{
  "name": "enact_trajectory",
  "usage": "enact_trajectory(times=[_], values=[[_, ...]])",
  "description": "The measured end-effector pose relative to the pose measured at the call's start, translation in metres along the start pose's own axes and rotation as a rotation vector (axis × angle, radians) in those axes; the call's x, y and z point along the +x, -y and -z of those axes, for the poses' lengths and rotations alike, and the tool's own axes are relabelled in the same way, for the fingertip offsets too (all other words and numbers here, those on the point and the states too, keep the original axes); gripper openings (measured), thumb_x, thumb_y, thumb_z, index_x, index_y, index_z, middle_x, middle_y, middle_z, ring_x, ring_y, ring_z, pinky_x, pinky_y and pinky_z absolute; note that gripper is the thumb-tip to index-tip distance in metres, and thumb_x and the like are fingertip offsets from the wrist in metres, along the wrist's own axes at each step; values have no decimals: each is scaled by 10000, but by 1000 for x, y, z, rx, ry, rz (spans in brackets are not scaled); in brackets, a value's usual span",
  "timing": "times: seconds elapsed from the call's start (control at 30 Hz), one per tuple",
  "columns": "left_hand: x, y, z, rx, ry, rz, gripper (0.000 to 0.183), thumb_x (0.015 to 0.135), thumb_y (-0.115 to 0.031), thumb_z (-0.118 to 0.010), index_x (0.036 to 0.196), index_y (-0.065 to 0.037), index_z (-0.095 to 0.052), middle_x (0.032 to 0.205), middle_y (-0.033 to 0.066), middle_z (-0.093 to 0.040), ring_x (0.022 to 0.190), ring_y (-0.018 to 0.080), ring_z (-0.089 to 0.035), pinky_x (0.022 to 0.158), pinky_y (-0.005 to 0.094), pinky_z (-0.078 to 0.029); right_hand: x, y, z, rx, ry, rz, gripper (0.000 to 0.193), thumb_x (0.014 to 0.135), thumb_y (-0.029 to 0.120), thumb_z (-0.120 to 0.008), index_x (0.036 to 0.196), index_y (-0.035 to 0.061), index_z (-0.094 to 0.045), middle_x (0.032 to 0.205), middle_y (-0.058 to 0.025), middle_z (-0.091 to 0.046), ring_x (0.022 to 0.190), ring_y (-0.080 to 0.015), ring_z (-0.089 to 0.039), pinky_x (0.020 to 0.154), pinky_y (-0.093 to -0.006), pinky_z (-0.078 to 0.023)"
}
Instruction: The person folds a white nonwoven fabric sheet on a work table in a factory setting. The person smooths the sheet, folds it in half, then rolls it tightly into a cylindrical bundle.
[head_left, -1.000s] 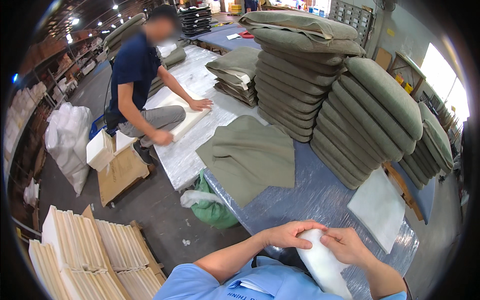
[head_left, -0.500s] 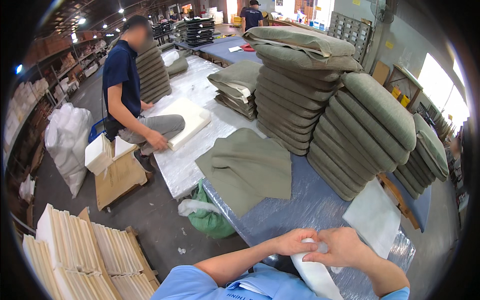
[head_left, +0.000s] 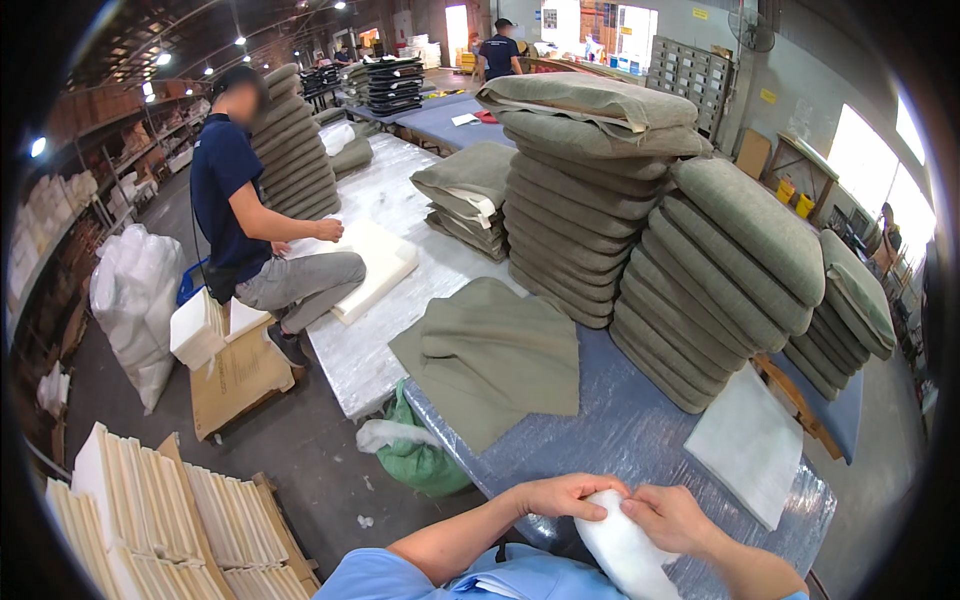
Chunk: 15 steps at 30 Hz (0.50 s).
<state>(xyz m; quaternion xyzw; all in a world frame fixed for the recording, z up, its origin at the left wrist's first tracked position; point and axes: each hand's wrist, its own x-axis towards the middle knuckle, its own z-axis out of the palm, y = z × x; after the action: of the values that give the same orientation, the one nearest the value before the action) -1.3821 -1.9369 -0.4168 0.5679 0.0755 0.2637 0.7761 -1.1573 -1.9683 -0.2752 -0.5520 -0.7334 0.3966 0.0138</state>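
Note:
At the near edge of the table both my hands grip the top end of a piece of soft white wadding [head_left: 625,550]. My left hand [head_left: 575,497] pinches it from the left, and my right hand [head_left: 675,518] pinches it from the right, fingertips close together. The wadding hangs down toward my body, its lower end cut off by the picture. Right of my hands lies a flat white sheet of padding [head_left: 748,445]. Beyond them a grey-green fabric piece [head_left: 495,355] is spread over the corner of the plastic-wrapped blue table [head_left: 610,440].
Tall stacks of grey-green cushions [head_left: 585,220] and leaning cushions [head_left: 715,290] stand at the table's far side. A co-worker [head_left: 230,190] sits at left by a white foam slab [head_left: 375,265]. Foam sheets [head_left: 160,500] and a green sack [head_left: 415,460] are on the left.
My hands have drawn slightly apart, and the wadding's end now shows wider and rounder between them. The co-worker's hand has lifted off the foam slab's near edge.

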Motion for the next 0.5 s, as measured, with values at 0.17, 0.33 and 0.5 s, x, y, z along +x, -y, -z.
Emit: enact_trajectory(times=[0.17, 0.33, 0.5], values=[[10, 10, -4, 11, -13, 103, 337, 1049, -296, -645, 1290, -61, -627, 1181, 6, -632, 1131, 119, -569, 999, 312, -454, 3, -53, -18, 163, -79, -121, 344, 1034, 339, -662, 948, 15, -740, 793, -142, -719, 723, -226, -691, 679, -376, -528], [16, 10, -10, 133, -117, 114, 200, 1076, -279, -609, 1058, -82, -638, 992, -42, -606, 945, 64, -548, 847, 277, -464, -5, -19, 11, -62, -126, 48, 377, 1002, 390, -698, 935, 21, -744, 733, -124, -695, 689, -212, -669, 655, -379, -530], [18, 19, -17, 60, -201, 97, 276, 1120, -295, -561, 959, -80, -625, 908, -58, -572, 863, 46, -523, 777, 269, -457, -6, 4, 3, -223, -69, 272, 500, 889, 523, -773, 894, 25, -729, 680, -172, -688, 670, -369, -716, 623, -423, -565]])
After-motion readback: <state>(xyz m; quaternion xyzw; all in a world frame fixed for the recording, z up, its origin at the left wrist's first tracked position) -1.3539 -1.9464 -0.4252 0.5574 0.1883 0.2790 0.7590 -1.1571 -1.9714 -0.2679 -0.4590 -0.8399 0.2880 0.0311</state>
